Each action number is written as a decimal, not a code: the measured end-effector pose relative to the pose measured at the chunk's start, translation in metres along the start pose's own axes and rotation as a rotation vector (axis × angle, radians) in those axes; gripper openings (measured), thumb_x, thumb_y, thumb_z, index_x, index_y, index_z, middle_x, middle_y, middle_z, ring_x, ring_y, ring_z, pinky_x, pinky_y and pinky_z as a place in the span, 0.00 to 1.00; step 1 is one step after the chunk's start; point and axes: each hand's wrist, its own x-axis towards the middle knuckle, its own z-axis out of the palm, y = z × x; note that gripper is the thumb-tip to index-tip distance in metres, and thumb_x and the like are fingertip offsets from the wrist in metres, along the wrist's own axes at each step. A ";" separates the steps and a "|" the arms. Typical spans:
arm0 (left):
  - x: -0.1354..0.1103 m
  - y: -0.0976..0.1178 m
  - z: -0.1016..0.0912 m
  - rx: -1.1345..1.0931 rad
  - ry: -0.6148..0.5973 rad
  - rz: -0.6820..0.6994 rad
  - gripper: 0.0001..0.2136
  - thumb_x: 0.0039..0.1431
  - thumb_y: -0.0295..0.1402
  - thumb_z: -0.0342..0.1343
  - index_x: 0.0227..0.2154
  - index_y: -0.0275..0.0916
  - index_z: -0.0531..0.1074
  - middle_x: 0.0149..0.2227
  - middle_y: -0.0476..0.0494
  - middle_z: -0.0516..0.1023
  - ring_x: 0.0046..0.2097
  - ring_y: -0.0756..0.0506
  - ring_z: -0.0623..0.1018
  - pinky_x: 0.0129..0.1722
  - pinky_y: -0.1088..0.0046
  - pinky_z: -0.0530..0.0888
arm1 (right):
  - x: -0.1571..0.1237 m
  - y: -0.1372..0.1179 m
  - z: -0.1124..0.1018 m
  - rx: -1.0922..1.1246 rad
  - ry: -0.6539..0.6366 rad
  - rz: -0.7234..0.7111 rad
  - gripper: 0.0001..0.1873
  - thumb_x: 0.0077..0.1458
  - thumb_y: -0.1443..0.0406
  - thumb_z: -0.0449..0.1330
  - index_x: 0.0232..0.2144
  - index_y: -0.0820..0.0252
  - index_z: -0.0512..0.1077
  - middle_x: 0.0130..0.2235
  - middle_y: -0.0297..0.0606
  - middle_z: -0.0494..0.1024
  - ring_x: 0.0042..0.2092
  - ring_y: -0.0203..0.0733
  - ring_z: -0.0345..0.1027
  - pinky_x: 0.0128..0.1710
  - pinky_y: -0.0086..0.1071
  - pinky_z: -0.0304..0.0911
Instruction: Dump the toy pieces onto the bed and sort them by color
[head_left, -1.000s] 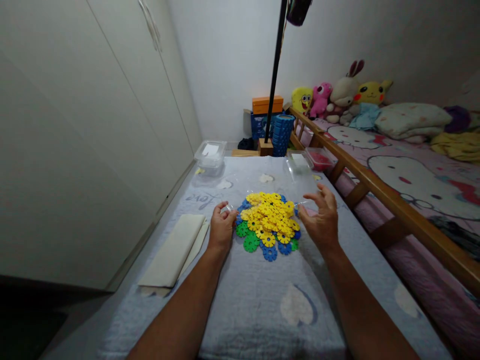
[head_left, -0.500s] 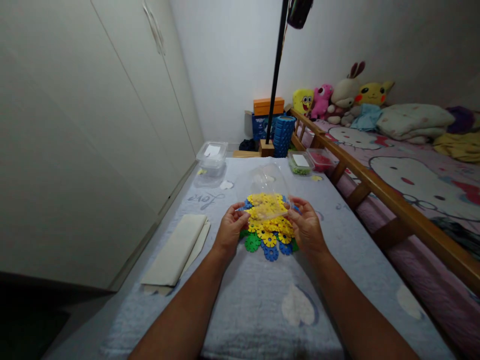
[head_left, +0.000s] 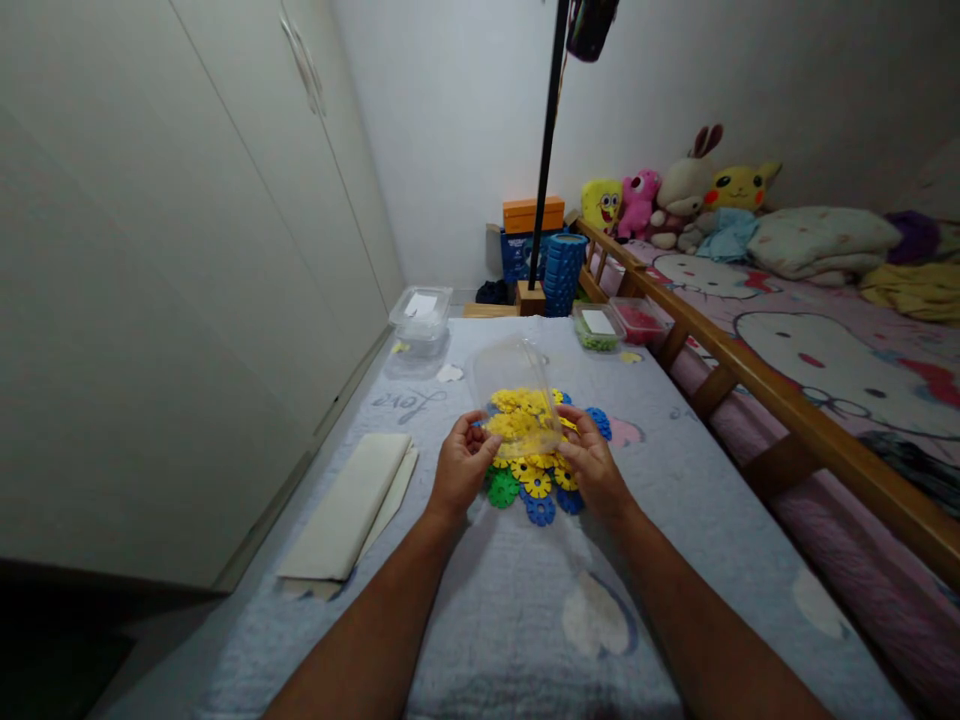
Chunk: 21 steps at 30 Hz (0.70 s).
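A clear plastic container [head_left: 513, 364] is held between my two hands above a heap of toothed plastic discs. My left hand [head_left: 463, 462] grips its left near corner, and my right hand [head_left: 595, 462] pinches its right near corner. Yellow discs [head_left: 535, 483] make up most of the heap and show through the clear plastic. Around the heap's near edge lie a green disc [head_left: 502, 488] and several blue discs [head_left: 540, 510]. More blue discs [head_left: 598, 422] show just beyond my right hand. Whether the clear piece is a box or a lid I cannot tell.
Folded off-white sheets [head_left: 349, 505] lie on the cloth-covered table [head_left: 525, 620] at left. Stacked clear boxes [head_left: 421, 315] stand at the far left. A box of green pieces [head_left: 598, 328] and a box of red pieces [head_left: 637, 320] stand far right, beside the wooden bed rail [head_left: 735, 375].
The clear container has shifted left and turned a little between my hands. My right hand has moved left, uncovering blue discs on the heap's right side.
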 end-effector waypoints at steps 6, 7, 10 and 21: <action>0.002 -0.004 -0.005 0.033 -0.016 0.011 0.22 0.45 0.38 0.68 0.44 0.39 0.71 0.26 0.55 0.70 0.26 0.53 0.69 0.27 0.78 0.65 | 0.002 0.005 -0.001 -0.135 0.073 -0.037 0.26 0.50 0.52 0.66 0.50 0.50 0.71 0.49 0.40 0.73 0.52 0.49 0.71 0.49 0.44 0.73; 0.002 -0.004 -0.005 0.025 -0.026 0.007 0.22 0.45 0.38 0.68 0.44 0.39 0.70 0.26 0.56 0.69 0.26 0.53 0.69 0.26 0.78 0.65 | 0.002 0.006 -0.002 -0.190 0.102 -0.065 0.24 0.50 0.52 0.66 0.49 0.50 0.72 0.49 0.40 0.72 0.52 0.48 0.71 0.49 0.43 0.73; 0.002 -0.004 -0.005 -0.014 -0.053 -0.009 0.22 0.44 0.38 0.69 0.40 0.40 0.68 0.26 0.56 0.68 0.25 0.53 0.70 0.26 0.78 0.66 | 0.002 0.007 -0.007 -0.346 0.145 -0.128 0.21 0.52 0.55 0.64 0.48 0.51 0.75 0.45 0.38 0.69 0.47 0.45 0.69 0.47 0.39 0.72; -0.003 0.004 -0.001 -0.052 -0.077 -0.073 0.22 0.43 0.46 0.70 0.28 0.40 0.64 0.23 0.56 0.69 0.23 0.52 0.72 0.24 0.77 0.70 | 0.002 0.003 0.001 -0.040 0.138 -0.044 0.20 0.46 0.59 0.66 0.43 0.51 0.70 0.33 0.29 0.65 0.33 0.36 0.65 0.34 0.31 0.69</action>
